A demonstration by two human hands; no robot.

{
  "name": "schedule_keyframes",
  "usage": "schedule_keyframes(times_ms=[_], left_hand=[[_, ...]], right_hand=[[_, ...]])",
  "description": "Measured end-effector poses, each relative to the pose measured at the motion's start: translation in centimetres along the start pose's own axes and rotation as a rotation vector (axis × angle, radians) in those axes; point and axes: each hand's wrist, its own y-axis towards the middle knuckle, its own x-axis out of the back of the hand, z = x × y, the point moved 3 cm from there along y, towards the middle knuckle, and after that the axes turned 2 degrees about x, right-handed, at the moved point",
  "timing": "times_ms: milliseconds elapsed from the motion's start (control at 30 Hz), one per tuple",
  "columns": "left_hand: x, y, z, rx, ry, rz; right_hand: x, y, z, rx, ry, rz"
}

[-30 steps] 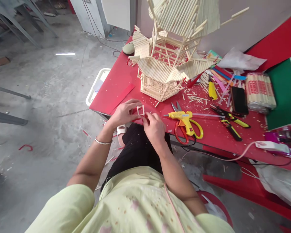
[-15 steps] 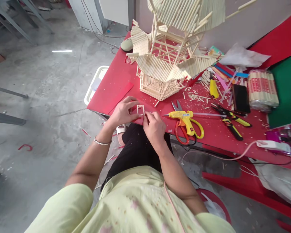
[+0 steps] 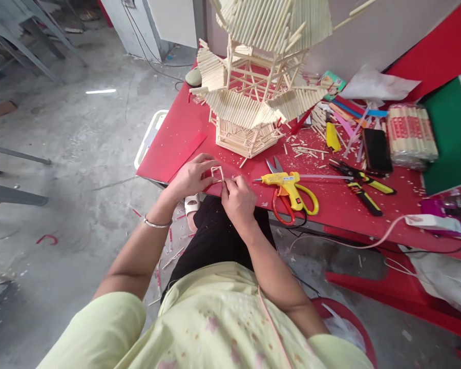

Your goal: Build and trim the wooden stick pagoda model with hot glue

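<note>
Between my two hands, just over the front edge of the red table (image 3: 159, 148), is a small square frame (image 3: 217, 173) made of short pale sticks. My left hand (image 3: 192, 177) pinches it from the left with thumb and fingers. At its lower right corner, the closed fingertips of my right hand (image 3: 238, 200) grip it. Behind my hands stands a tiered pagoda-like model (image 3: 238, 110) of pale wooden sticks. To the right of my right hand lies a yellow glue gun (image 3: 286, 183) with a clear glue stick in its back, resting over scissors (image 3: 309, 200) with red and yellow handles.
Farther right are black-and-yellow pliers (image 3: 363, 197), a yellow cutter (image 3: 332, 136), a phone (image 3: 375, 151) and a wrapped bundle of sticks (image 3: 412, 133). Cut stick pieces (image 3: 307, 151) litter the table. A pink cable (image 3: 384, 241) runs along the front edge to a white power strip (image 3: 432, 223).
The small frame looks slightly tilted compared with before, still between both hands. The view has shifted a little, so the model and tools appear farther left.
</note>
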Motion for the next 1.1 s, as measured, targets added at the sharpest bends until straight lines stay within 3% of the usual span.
schedule_keyframes(times_ms=[167,367,600,767,1100], left_hand=[[0.1,0.7,0.5,0.006,-0.004,0.071],[0.0,1.2,0.8,0.089,-0.031,-0.01],[-1.1,1.9,-0.4,0.128,0.191,-0.06],[-1.4,1.6,-1.1,0.117,0.14,-0.135],[-1.4,1.4,-1.8,0.173,-0.083,-0.389]], right_hand=[[0.1,0.0,0.0,0.004,0.015,0.024],[0.1,-0.2,-0.4,-0.029,0.065,0.004],[1.0,1.3,0.5,-0.092,0.089,0.047],[1.4,2.3,1.0,-0.118,0.14,0.064],[0.3,3.2,-0.4,-0.136,0.63,-0.008]])
